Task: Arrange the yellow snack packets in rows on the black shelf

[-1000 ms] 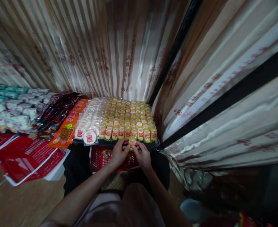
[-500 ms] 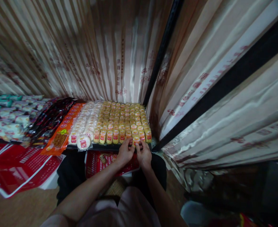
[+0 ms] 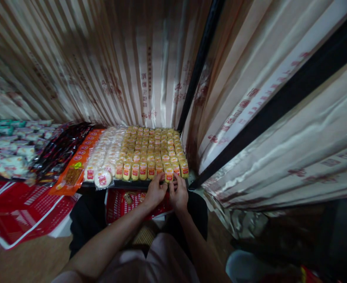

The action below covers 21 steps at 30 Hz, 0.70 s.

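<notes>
Between my left hand (image 3: 156, 192) and my right hand (image 3: 178, 193) is a small yellow snack pack (image 3: 169, 175) with a red label, standing upright at the front of the shelf. The fingers of both hands are closed on its sides. Behind it, many like yellow packs (image 3: 150, 147) stand in neat rows. To their left lie clear bags of round white crackers (image 3: 103, 178). Below my hands, a red basket (image 3: 114, 206) between my knees holds a few small items I cannot make out.
Further left on the shelf are an orange snack bag (image 3: 76, 169), dark shiny packets (image 3: 63, 151) and white and green packets (image 3: 12, 147). A red basket with white handles (image 3: 28, 212) stands at lower left. Pleated printed curtains (image 3: 126, 67) and dark poles (image 3: 201, 67) enclose the shelf.
Both hands stay at the shelf front with the yellow snack pack, whose label now shows more fully between the fingers. The view has shifted slightly.
</notes>
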Each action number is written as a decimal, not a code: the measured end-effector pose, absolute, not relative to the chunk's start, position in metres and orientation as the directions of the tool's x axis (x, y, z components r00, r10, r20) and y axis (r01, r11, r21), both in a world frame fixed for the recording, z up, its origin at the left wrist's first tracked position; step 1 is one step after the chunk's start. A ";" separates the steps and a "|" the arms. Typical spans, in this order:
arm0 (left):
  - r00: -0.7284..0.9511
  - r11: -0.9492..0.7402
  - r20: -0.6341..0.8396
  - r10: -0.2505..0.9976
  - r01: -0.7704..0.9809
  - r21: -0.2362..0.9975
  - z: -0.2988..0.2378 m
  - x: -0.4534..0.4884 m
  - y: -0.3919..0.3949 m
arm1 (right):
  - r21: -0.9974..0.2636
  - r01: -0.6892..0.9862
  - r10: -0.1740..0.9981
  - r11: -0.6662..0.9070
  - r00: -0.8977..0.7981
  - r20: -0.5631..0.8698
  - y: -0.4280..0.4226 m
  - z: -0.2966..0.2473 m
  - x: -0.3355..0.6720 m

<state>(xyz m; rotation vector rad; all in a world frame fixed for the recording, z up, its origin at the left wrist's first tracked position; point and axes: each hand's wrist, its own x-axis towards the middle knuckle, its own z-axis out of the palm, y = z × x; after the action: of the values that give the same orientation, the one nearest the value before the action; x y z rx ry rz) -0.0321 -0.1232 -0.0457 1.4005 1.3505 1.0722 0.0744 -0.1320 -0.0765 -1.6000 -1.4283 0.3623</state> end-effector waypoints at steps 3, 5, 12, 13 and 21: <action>0.046 -0.010 -0.004 0.999 0.294 0.956 -0.046 -0.032 -0.123 | -0.781 0.615 0.903 0.103 0.272 0.334 -0.132 -0.081 0.074; 0.052 -0.013 -0.005 0.999 0.344 0.939 -0.045 -0.033 -0.124 | -0.788 0.605 0.901 0.114 0.270 0.338 -0.133 -0.085 0.073; 0.070 -0.124 0.103 0.992 0.508 0.853 -0.041 -0.038 -0.133 | -0.719 0.664 0.861 0.204 0.227 0.454 -0.140 -0.092 0.072; 0.082 -0.123 0.093 0.992 0.514 0.849 -0.043 -0.039 -0.134 | -0.697 0.686 0.857 0.211 0.214 0.469 -0.141 -0.092 0.072; 0.217 -0.163 0.060 0.974 0.496 0.853 -0.046 -0.038 -0.136 | -0.646 0.728 0.851 0.228 0.174 0.496 -0.142 -0.098 0.071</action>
<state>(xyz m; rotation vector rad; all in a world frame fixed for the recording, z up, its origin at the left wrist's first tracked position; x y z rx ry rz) -0.0381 -0.1362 -0.0456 1.7705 1.3717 0.8410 0.0710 -0.1416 -0.0983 -1.5251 -1.5777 0.1669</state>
